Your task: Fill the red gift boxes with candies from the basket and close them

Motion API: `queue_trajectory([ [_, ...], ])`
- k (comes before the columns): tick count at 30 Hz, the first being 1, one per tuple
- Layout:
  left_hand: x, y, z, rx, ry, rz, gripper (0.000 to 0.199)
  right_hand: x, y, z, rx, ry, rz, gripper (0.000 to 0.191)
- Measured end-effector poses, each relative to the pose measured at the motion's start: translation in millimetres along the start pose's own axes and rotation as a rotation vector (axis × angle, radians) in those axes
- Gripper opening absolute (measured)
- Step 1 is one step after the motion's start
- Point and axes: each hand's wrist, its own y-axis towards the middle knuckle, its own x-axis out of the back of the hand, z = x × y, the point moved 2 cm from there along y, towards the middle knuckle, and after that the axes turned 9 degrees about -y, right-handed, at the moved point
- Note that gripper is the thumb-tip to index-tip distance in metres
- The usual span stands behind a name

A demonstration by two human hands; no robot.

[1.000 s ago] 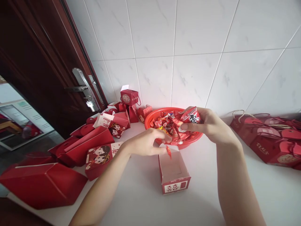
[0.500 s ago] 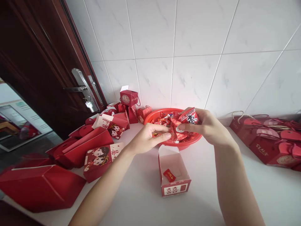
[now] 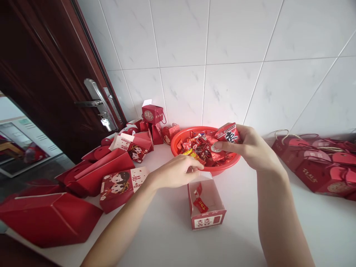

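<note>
My right hand [image 3: 251, 146] is closed on red wrapped snack packets, the upper one a red packet [image 3: 229, 134] with a big black character; it holds them over the right side of a red plastic basket [image 3: 178, 132] full of wrapped candies. My left hand [image 3: 178, 171] hovers at the back left edge of a small open gift box [image 3: 208, 218], fingers loosely curled and apart with nothing visible in them. Inside this box lies a red wrapped candy [image 3: 200, 205], and a second red candy [image 3: 198, 190] shows behind it, below my left fingers. Yellow-wrapped sweets [image 3: 189, 152] are in the basket's front left.
Several red gift boxes [image 3: 116, 189] crowd the left of the white table [image 3: 167, 237], a small one [image 3: 152, 114] stacked on others by the wall. More handled red boxes [image 3: 314, 167] stand at the right. A dark door [image 3: 50, 55] with keys in its lock is at the left.
My left hand has moved from the basket down toward the open box, and a second red candy now shows in it. My right hand has shifted slightly right, still gripping the packets.
</note>
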Motion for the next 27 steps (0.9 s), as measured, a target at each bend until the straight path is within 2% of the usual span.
queue_trajectory([
  [4,-0.1,0,1,-0.051,-0.023,-0.080,0.025,-2,0,3,-0.006,-0.051,0.009,0.025],
  [8,3.9,-1,-3,-0.094,-0.198,-0.195,0.019,-4,0,4,-0.016,-0.058,0.059,0.021],
  [15,5.7,-1,-17,-0.136,-0.399,-0.296,0.020,-13,2,4,-0.008,-0.037,0.079,0.021],
  [22,3.9,0,-11,-0.082,-0.373,-0.317,0.034,-20,4,2,0.024,0.000,0.067,0.032],
  [27,3.0,-3,-12,-0.106,-0.312,-0.217,0.031,-16,5,0,0.006,0.047,-0.049,0.030],
])
